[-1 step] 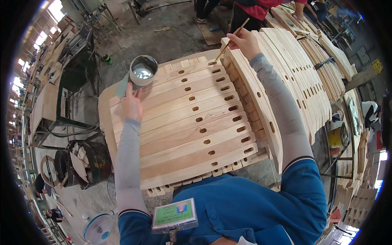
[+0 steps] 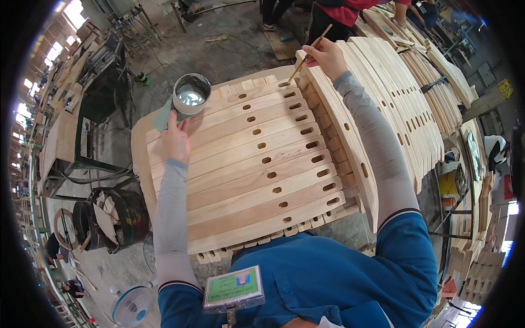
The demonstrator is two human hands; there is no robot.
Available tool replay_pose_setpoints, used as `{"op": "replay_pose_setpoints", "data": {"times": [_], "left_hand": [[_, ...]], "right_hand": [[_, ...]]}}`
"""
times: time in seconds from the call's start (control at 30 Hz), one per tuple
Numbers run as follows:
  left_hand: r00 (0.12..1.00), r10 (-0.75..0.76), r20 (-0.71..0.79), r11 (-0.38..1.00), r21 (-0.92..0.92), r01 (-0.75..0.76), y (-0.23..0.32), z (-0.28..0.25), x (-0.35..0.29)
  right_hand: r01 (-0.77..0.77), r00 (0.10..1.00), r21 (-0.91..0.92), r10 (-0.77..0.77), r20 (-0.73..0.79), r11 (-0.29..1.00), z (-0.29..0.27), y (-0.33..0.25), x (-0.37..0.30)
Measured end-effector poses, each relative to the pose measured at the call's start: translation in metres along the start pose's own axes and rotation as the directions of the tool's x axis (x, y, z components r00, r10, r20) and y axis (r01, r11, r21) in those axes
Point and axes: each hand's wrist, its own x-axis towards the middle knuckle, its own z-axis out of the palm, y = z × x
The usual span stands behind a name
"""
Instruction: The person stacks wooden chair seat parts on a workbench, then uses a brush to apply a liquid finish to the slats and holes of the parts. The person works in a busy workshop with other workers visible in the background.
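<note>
My left hand grips a round white cup at the far left of the boards. Greyish, shiny liquid lies in it, and a pale green flat piece sticks out beside the fingers. Between the fingers of my right hand is a thin wooden brush, slanting down to the left. Its lower end is at the slot of a far board; whether it reaches inside I cannot tell. Pale wooden boards lie side by side below both hands, each with slots toward the right end.
More slotted boards are stacked at the right, one standing on edge beside my right arm. A person in a red top is at the far side. Black buckets stand at the left, near a fan on the floor.
</note>
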Motion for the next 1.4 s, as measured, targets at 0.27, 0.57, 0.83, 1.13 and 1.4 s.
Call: {"op": "replay_pose_setpoints", "data": {"times": [0.27, 0.57, 0.83, 1.13, 1.4], "left_hand": [[0.999, 0.022, -0.046, 0.999, 0.037, -0.021, 0.002, 0.001, -0.005], [1.0, 0.023, -0.016, 1.0, 0.02, -0.023, -0.001, -0.002, -0.005], [1.0, 0.001, -0.025, 0.996, 0.084, 0.001, -0.002, -0.003, -0.003], [1.0, 0.014, 0.012, 0.996, 0.082, -0.015, 0.006, 0.006, -0.003], [0.922, 0.231, 0.309, 0.942, 0.164, -0.291, 0.065, 0.068, -0.099]], "right_hand": [[0.125, 0.992, -0.272, -0.122, 0.029, 0.954, 0.036, -0.005, -0.007], [0.301, 0.953, -0.504, -0.266, 0.142, 0.81, 0.058, -0.021, -0.018], [0.284, 0.959, -0.55, -0.25, 0.138, 0.785, 0.05, -0.023, -0.012], [0.065, 0.994, -0.21, -0.044, 0.1, 0.976, 0.003, -0.023, -0.019], [0.237, 0.957, 0.373, -0.282, 0.069, 0.897, -0.005, -0.137, -0.146]]}}
